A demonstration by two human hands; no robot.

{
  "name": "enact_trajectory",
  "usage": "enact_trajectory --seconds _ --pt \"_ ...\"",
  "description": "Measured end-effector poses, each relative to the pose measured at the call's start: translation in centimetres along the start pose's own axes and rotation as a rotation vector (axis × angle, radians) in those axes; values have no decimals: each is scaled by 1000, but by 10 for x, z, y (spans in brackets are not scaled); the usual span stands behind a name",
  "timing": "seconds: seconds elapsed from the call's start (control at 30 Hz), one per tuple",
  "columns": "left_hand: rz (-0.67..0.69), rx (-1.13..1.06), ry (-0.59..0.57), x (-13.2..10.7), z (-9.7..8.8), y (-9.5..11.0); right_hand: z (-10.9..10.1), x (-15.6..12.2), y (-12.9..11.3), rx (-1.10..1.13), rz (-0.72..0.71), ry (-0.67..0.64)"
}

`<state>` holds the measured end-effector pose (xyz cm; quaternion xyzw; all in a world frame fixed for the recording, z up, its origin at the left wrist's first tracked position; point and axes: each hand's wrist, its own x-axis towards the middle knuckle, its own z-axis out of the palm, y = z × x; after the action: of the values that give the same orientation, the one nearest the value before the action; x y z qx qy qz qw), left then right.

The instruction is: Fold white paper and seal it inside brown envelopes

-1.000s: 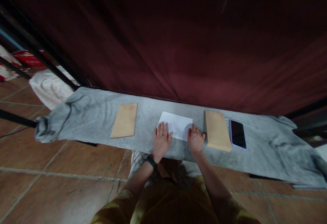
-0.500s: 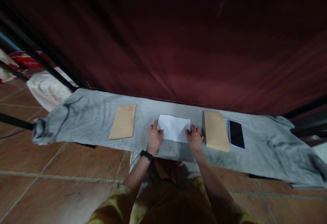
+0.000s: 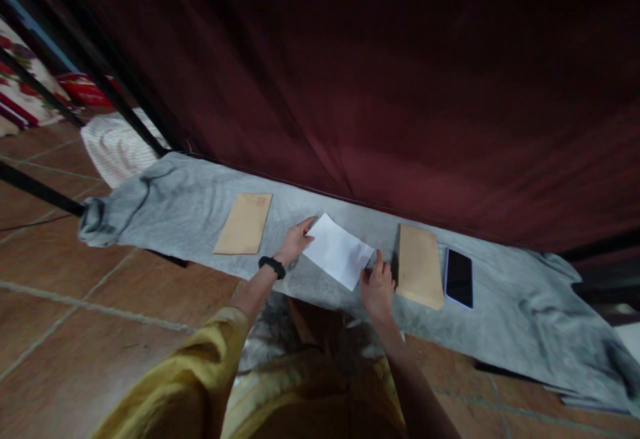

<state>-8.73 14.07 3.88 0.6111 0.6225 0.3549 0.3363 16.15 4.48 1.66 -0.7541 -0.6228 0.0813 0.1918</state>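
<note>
A white sheet of paper (image 3: 336, 252) lies turned at an angle in the middle of a grey cloth (image 3: 310, 285). My left hand (image 3: 297, 239) pinches its left end, thumb on top and fingers beyond the edge. At the right end, my right hand (image 3: 379, 285) has its thumb and forefinger apart beside the paper's edge; it does not look closed on the sheet. To the left rests a flat brown envelope (image 3: 243, 224). A thicker brown envelope or stack of envelopes (image 3: 419, 265) lies just right of my right hand.
A phone (image 3: 459, 277) with a dark screen lies right of the thicker envelopes. A dark red curtain (image 3: 350, 105) hangs along the far edge of the cloth. Black metal bars (image 3: 40, 189) stand at the left. Below is a tiled floor (image 3: 125, 339).
The paper has turned clockwise, and its fold line no longer shows. My left hand has moved up and left with its end. My right hand has shifted slightly down. The camera view has tilted.
</note>
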Motion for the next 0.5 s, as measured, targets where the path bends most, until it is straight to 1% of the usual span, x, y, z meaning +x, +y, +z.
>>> enact_trajectory --seconds 0.07,0.1,0.17,0.23,0.33,0.43,0.5 --pt "35 83 -59 1 -1 3 1 -3 -4 21 -170 61" --pt "49 144 -59 0 0 4 3 -3 -9 52 -262 66" --pt "61 266 19 -8 5 4 11 -4 -21 114 -397 49" --pt "49 346 88 -20 13 3 20 -5 -35 146 -441 22" --pt "1 344 154 -34 26 0 34 -8 -52 162 -462 -16" --pt "-47 288 212 -43 38 1 42 -6 -57 164 -463 -21" --pt "-49 313 234 -48 43 6 44 -3 -55 142 -454 -19"
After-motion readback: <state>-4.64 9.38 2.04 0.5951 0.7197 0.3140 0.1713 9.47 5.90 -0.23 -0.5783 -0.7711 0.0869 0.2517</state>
